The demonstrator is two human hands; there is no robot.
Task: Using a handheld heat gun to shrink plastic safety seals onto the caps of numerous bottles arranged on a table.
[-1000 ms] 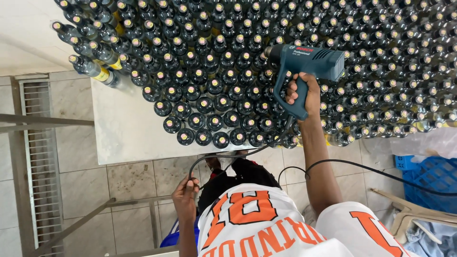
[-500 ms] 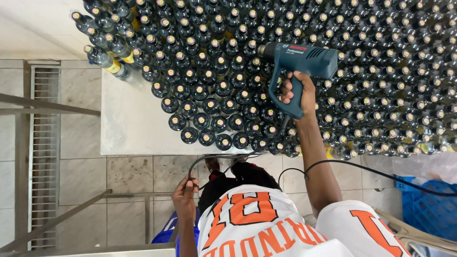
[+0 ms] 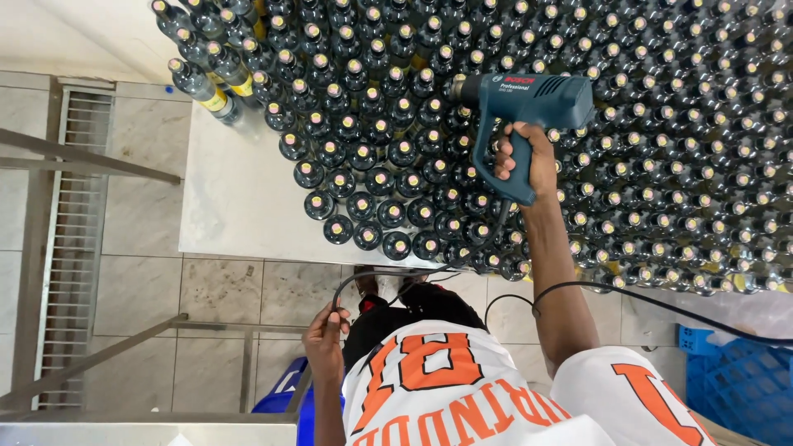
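Note:
My right hand (image 3: 524,162) grips the handle of a blue heat gun (image 3: 522,107), held above a dense field of dark capped bottles (image 3: 388,157), its nozzle pointing left. The bottles stand packed together on a white table (image 3: 235,206) and fill it from the middle to the right edge. My left hand (image 3: 325,337) hangs low by my waist and holds the gun's black power cord (image 3: 372,277), which loops across the floor and back over my right arm.
Grey floor tiles (image 3: 219,293) lie below the table. A metal floor grate (image 3: 70,239) and metal rails (image 3: 91,157) run on the left. A blue plastic crate (image 3: 735,384) sits at the lower right, a blue object (image 3: 285,396) near my legs.
The heat gun and my right hand have shifted right and slightly up over the bottles as the view moved. My left hand still holds the cord.

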